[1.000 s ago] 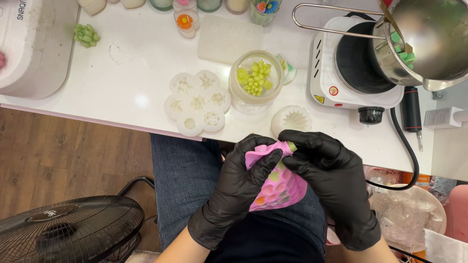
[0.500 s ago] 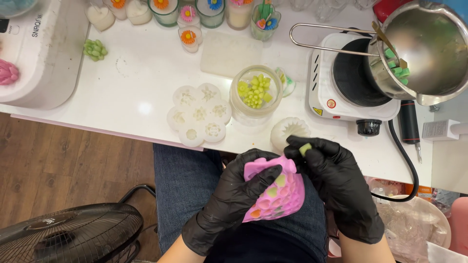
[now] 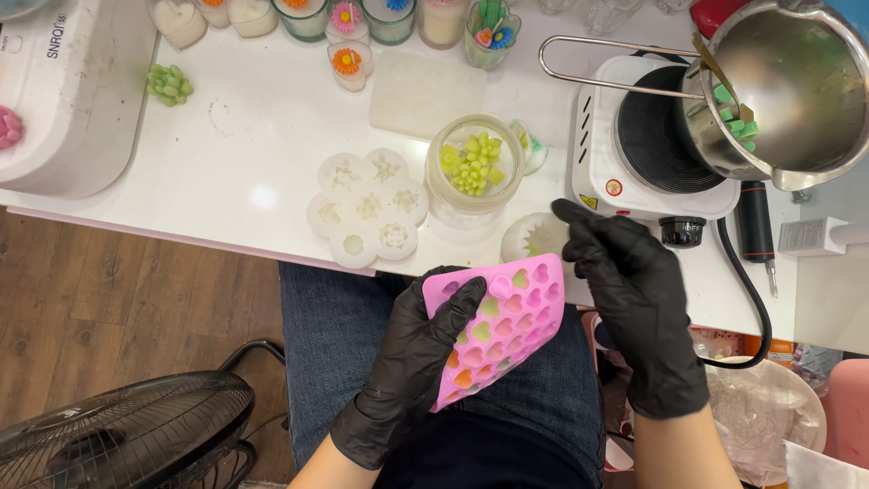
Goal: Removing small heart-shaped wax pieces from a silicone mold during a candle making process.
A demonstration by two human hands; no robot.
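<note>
A person seated at a white desk wears black gloves on both hands. The left hand is closed around a pink heart-cavity mould, holding it over the lap, just below the desk edge. The thumb lies across the mould's top left corner and the fingers are underneath. The mould's long axis runs diagonally, from lower left near the left wrist to upper right. Many of its small heart cavities hold coloured wax pieces; they are too small to count reliably.

The right hand holds nothing that can be seen. Its fingers are loosely extended and point up and left towards the desk. The fingertips sit just above the mould's upper right corner, beside a small round white mould on the desk edge. The right hand is the nearer of the two to the desk items.

One glass jar with green wax shapes on top stands just above the mould, further onto the desk. One white flower-shaped mould with seven cavities lies to the jar's left. One hot plate stands to the right, and one metal pot sits at its far edge.
</note>
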